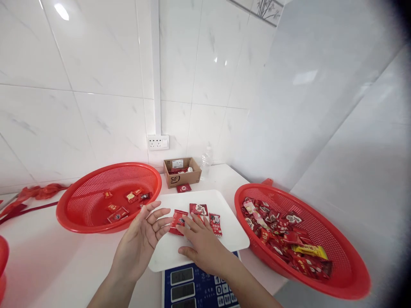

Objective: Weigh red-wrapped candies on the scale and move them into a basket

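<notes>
Several red candy packets lie on the white tray of a digital scale. My right hand is over the tray with fingers spread, its fingertips at the packets and partly covering them. Just left of it, my left hand is held palm up at the tray's left edge, fingers loosely curled and apart, with nothing seen in it. One red packet sits between the two hands. Another packet lies to the right of my right fingers.
At left stands a red basket with several packets in it. A fuller red basket of packets, including a yellow one, is at right. Behind the tray are a cardboard box, a clear bottle and a loose packet.
</notes>
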Available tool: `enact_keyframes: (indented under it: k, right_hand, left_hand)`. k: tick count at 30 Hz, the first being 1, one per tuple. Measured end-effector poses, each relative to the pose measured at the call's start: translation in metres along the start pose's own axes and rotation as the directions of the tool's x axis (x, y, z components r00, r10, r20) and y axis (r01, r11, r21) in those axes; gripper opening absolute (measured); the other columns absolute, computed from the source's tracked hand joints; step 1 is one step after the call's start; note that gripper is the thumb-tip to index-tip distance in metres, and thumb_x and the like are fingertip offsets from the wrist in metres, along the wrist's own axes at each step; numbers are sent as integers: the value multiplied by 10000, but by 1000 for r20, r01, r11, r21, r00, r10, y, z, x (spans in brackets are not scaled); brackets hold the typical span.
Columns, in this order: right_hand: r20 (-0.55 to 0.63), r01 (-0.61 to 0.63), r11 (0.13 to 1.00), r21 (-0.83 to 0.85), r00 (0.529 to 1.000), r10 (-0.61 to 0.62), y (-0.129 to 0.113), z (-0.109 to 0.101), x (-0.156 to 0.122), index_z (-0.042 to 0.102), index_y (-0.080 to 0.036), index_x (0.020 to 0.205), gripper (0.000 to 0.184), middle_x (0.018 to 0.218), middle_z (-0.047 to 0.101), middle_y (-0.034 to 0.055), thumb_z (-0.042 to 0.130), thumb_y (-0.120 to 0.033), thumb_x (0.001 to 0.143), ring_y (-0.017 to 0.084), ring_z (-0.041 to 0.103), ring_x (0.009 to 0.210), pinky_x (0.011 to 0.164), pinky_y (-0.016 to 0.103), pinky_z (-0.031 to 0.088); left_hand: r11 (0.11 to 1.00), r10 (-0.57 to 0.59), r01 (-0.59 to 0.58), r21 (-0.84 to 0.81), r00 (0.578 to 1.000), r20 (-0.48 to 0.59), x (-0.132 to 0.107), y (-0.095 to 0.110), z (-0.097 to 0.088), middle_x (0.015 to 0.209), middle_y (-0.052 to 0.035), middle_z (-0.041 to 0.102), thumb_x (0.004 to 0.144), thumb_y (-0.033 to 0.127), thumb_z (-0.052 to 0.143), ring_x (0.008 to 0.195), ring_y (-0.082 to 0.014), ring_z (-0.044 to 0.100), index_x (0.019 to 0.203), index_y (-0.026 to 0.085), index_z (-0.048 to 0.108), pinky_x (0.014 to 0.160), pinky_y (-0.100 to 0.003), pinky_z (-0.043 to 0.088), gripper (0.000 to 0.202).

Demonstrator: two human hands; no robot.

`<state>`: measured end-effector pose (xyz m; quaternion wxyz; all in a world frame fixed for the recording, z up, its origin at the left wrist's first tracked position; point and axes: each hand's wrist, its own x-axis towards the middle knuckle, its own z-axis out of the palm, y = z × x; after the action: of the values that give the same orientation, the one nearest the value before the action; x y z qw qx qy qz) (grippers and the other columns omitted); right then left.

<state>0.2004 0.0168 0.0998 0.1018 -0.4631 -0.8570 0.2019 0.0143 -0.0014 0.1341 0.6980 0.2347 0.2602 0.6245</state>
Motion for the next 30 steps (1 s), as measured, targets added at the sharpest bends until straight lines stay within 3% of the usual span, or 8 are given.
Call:
enact_keyframes:
  k: [5, 9, 14, 18, 23, 30]
  right_hand:
    - [11, 2, 998, 56, 1000, -3, 3, -7, -1, 440, -284, 1344, 484, 1473, 307, 30, 515, -421, 886, 259, 186, 1368, 1105, 500, 98]
    - [-59, -124, 992, 14, 990, 125, 20, -14, -8, 466, -246, 1332, 472, 1478, 290, 33, 487, -410, 890, 267, 173, 1371, 1102, 511, 92]
    - [-3, -229, 973, -13, 973, 229, 42, -16, -20, 405, -210, 1377, 538, 1462, 323, 49, 466, -420, 886, 275, 180, 1367, 1101, 510, 119]
    - [-33, -239, 971, -2, 971, 239, 49, -14, -30, 437, -200, 1359, 509, 1455, 338, 65, 473, -385, 886, 252, 191, 1367, 1105, 458, 165]
    - [-41, -183, 983, 24, 982, 184, 45, -9, -30, 460, -298, 1335, 492, 1474, 303, 0, 486, -471, 875, 288, 119, 1379, 1099, 514, 102]
    - [-46, -173, 981, 86, 983, 177, 43, -12, -34, 532, -288, 1277, 444, 1430, 389, 5, 469, -482, 883, 293, 144, 1373, 1094, 530, 108]
  left_hand:
    - [1000, 12, -12, 0, 1000, 16, 0, 0, -1, 859, -97, 691, 906, 262, 477, 755, -169, 663, 976, 152, 620, 687, -277, 561, 194]
    - [1000, 4, -4, -5, 1000, 21, 0, -1, -1, 810, -89, 687, 889, 269, 508, 711, -164, 657, 961, 148, 625, 665, -269, 559, 183]
    - [1000, -12, 12, -6, 1000, 21, -1, -1, -1, 778, -79, 677, 888, 267, 508, 688, -158, 651, 937, 157, 623, 659, -262, 555, 166]
    - [1000, -23, 23, 2, 1000, 9, -1, -1, 0, 752, -72, 669, 891, 271, 499, 677, -157, 648, 928, 153, 625, 649, -255, 552, 176]
    - [1000, -29, 29, 6, 999, 13, -1, -1, -1, 746, -65, 664, 883, 278, 516, 689, -161, 644, 934, 160, 627, 649, -256, 549, 169]
    - [1000, -27, 27, 15, 999, 32, 0, -1, -2, 730, -58, 656, 860, 299, 555, 672, -156, 629, 938, 163, 635, 637, -249, 541, 175]
